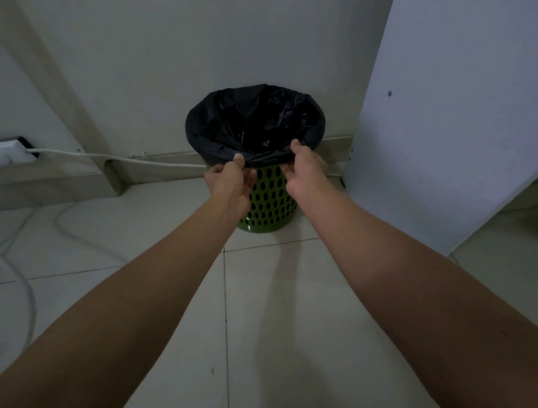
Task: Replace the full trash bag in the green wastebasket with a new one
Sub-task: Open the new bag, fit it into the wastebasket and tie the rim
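Pale floor tiles (158,226) meet a white wall (165,70); at frame centre the green wastebasket (269,200) stands, its black trash bag (252,122) pinched at the near rim by left hand (229,182) and right hand (304,170).

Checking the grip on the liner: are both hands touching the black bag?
Touching. The head view shows the left hand and right hand each pinching the edge of the black bag at the near rim of the green wastebasket.

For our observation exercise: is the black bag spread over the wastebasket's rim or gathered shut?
Spread open: the black bag drapes over the green wastebasket rim, mouth wide. The left hand and right hand pinch its near edge.
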Demonstrator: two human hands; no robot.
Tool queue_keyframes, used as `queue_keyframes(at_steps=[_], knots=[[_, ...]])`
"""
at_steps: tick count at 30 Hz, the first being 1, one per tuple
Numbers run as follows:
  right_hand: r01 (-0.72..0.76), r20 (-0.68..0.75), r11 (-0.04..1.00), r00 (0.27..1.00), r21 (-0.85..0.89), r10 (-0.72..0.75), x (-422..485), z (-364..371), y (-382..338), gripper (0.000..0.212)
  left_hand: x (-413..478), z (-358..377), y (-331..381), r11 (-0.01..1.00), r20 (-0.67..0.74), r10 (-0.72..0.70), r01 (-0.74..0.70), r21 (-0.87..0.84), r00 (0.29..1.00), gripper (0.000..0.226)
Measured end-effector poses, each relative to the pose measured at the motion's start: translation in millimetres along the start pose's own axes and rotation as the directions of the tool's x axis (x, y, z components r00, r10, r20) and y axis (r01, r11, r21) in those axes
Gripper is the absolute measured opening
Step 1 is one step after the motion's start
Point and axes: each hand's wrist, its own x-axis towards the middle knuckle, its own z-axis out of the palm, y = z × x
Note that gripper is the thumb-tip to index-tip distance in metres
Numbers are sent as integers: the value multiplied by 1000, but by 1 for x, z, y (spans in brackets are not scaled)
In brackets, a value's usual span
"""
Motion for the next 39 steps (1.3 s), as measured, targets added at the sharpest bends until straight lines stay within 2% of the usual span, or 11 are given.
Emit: queue_keyframes(at_steps=[2,5,7,9,13,18,21,24,29,34,39], knots=[[0,12,1000,1000,9,0,1,-1,-6,4,-5,2,-3,999,-2,-22,22,41,1000,39],[-30,14,999,999,-19,30,7,-2,-13,21,-12,-1,-6,994,26,-82,80,81,996,40],[-34,-1,998,999,-46,34,6,-2,-15,17,-11,-5,-5,990,2,-95,95,101,995,38],[-21,-15,997,1000,-68,20,1,0,-12,13,-7,-10,0,989,-42,-76,81,125,996,32],[-4,-37,1000,999,-23,3,-9,5,2,23,3,-15,10,994,-68,-29,36,105,997,27],[-23,30,997,999,-71,25,-25,18,22,26,9,-15,12,999,-55,34,-33,29,998,29],[-22,33,998,999,-67,24,-31,23,30,32,11,-16,11,999,-21,21,-20,45,1000,31],[-25,6,998,1000,-59,26,-32,23,26,26,13,-17,12,994,0,-32,31,108,999,27],[-46,-20,999,999,-5,46,-31,18,14,7,29,-36,20,986,-56,-106,112,123,993,69],[-85,-31,996,996,16,86,-31,18,10,17,32,-42,33,988,-5,-116,116,101,993,49],[-110,-35,990,994,-92,107,-42,24,20,11,38,-41,32,990,8,-89,87,106,996,48]])
